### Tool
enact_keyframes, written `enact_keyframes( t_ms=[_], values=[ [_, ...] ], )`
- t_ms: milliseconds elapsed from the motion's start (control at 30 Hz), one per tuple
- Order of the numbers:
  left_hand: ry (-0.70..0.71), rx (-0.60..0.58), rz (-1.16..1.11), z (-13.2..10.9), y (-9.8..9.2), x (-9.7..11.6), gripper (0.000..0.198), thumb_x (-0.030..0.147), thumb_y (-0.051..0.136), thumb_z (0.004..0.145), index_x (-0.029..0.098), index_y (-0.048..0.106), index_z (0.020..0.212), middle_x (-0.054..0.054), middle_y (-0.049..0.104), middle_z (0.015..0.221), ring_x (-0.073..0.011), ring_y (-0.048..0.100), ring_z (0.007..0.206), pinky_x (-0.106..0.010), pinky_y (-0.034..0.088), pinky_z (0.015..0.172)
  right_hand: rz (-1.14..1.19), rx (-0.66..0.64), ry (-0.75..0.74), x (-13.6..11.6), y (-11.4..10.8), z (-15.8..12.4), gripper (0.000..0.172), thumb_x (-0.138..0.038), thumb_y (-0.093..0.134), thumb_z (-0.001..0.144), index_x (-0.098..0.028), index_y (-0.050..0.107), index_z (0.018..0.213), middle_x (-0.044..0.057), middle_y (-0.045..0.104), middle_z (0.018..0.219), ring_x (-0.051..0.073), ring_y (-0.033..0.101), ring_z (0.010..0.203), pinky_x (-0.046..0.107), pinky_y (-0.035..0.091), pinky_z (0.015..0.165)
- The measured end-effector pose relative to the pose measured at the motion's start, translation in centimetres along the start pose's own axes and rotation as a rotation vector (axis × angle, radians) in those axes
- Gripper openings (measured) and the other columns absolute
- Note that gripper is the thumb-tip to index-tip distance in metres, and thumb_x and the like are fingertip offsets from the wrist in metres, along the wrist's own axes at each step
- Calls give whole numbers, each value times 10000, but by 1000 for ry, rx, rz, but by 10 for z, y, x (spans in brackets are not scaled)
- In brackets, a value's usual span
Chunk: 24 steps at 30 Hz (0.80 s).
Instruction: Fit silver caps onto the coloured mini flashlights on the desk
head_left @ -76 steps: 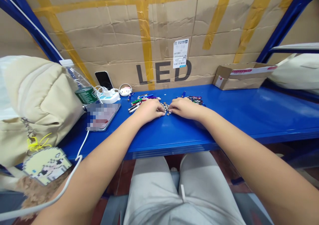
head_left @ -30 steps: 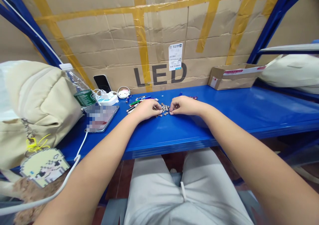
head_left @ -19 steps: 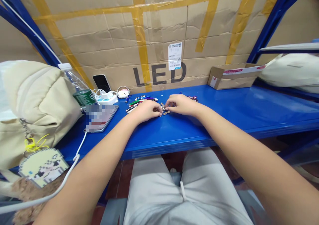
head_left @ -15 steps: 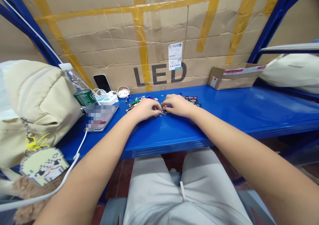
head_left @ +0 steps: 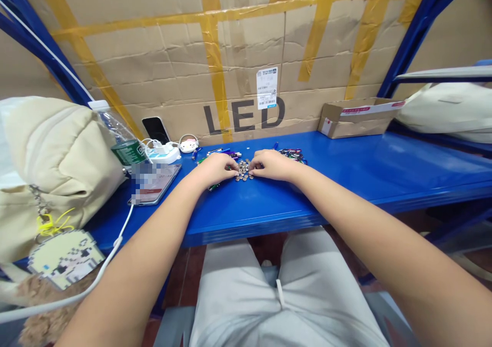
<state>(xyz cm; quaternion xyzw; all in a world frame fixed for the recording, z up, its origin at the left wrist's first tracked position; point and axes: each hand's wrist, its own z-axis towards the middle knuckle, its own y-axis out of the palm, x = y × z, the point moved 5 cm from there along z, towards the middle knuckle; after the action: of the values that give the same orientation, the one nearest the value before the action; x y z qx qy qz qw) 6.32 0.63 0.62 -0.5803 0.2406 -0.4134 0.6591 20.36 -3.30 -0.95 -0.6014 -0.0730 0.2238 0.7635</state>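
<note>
Many small shiny pieces (head_left: 244, 169) ask for a light touch

The pieces lie loosely spread on the blue table (head_left: 261, 208), directly between the two hands, and a few of them lie a little nearer to the person. The left hand (head_left: 217, 168) is at their left side, with thumb and fingers bent toward each other and only a narrow opening between them. The right hand (head_left: 271, 164) is at the opposite side, curled in a similar way, its thumb and forefinger almost meeting by the outer pieces. Whether either hand pinches a piece cannot be told, because they are too small and the fingers cover part of them.

Behind the left hand lie coloured pens (head_left: 232, 154), and a dark green end (head_left: 214, 187) shows on its near side. Behind the right hand is a dark mixed bundle (head_left: 294, 155). A phone (head_left: 154, 183) lies well apart, to the left.

For such low, round pieces, it seems best to work with the fingertips close to the table and with little pressure, since they may slide or roll away. The wrists should better be lifted slightly, so that pens and bundle are not pushed among the pieces.
</note>
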Motion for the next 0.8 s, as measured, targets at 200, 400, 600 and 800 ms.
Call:
enact_keyframes(
  t_ms=[200,400,600,800],
  values=[
    [-1,-17,-59,0,1,-1,129,247,622,745,225,746,772,-7,722,877,-170,622,792,-251,431,691,-5,-37,6,2,4,0,224,-275,508,849,-172,707,842,69,671,903,175,578,817,253,376,698],
    [-49,-65,-50,-3,1,-1,142,273,615,741,217,744,760,-5,722,841,-156,617,745,-232,420,642,-26,-10,40,4,5,2,190,-280,503,837,-176,647,769,58,663,846,170,566,766,253,371,666],
    [-93,-153,-79,-6,3,-5,157,276,609,744,206,740,796,-6,723,823,-149,618,716,-223,421,624,38,45,19,-4,-1,-1,127,-233,557,774,-182,665,815,57,642,884,171,559,802,249,383,682],
    [-13,-132,-56,-4,5,-4,227,320,549,804,196,736,835,-11,722,868,-152,618,768,-224,429,684,109,-56,-38,-6,-1,-4,184,-243,582,775,-209,727,883,53,627,899,169,562,816,255,401,714]
  ],
)
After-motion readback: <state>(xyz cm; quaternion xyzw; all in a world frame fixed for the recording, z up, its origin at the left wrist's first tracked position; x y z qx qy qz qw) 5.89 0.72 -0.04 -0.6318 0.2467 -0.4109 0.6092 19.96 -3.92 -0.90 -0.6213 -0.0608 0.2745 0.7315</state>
